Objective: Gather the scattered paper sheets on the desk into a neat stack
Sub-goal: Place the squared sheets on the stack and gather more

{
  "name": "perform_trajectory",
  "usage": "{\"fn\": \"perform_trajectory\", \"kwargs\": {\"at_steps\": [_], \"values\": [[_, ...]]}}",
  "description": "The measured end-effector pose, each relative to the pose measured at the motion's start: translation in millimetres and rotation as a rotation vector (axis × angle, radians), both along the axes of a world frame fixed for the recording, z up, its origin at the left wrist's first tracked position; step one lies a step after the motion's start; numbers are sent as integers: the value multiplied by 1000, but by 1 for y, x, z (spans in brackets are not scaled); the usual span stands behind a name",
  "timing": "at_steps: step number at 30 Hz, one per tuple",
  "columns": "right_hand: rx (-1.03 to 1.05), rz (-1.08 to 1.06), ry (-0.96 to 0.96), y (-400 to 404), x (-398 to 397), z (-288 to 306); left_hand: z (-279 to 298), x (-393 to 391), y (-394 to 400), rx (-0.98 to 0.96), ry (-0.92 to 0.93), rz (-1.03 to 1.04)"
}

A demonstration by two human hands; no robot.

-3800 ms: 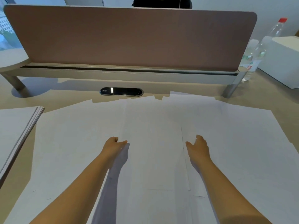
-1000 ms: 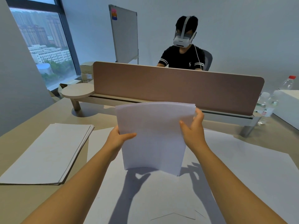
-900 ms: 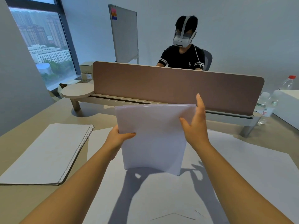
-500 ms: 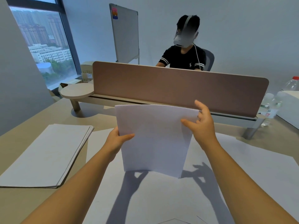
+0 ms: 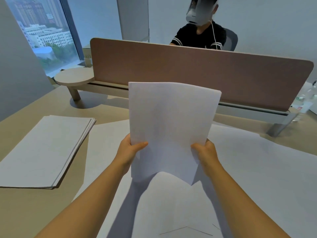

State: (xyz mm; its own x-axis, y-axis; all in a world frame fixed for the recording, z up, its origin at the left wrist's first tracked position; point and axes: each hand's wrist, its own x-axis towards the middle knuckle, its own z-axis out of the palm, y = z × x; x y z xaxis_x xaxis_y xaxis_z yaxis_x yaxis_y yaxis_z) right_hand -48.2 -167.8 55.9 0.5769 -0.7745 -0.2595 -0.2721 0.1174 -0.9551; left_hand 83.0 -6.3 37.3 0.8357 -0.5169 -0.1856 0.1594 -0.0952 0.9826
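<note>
Upright, white paper bundle, slightly bowed

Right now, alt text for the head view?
Both hands, left hand and right hand, hold a bundle of white paper sheets upright above more sheets spread on the desk. A squared paper stack lies to the left, before a brown desk divider.

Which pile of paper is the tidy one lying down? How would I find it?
Start at the long brown divider across the back of the desk, then look down toward its left end. The flat stack lies alone there on the bare desk, edges lined up. Unlike the bundle held upright in both hands, nobody touches it.
</note>
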Motion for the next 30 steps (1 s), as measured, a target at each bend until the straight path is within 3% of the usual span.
{"fn": "perform_trajectory", "kwargs": {"at_steps": [5,11,16,22,30], "values": [[-17,-37,-15,-3,-6,-3,-5,-2,5,18,8,65],[-9,57,31,6,-6,-4,-15,-11,11,60,16,-17],[-172,50,61,14,12,1,-14,-5,17,91,-14,36],[-129,86,5,62,69,-9,-5,43,67,253,-132,244],[-116,277,234,151,183,-33,-15,154,185,460,-98,349]]}}
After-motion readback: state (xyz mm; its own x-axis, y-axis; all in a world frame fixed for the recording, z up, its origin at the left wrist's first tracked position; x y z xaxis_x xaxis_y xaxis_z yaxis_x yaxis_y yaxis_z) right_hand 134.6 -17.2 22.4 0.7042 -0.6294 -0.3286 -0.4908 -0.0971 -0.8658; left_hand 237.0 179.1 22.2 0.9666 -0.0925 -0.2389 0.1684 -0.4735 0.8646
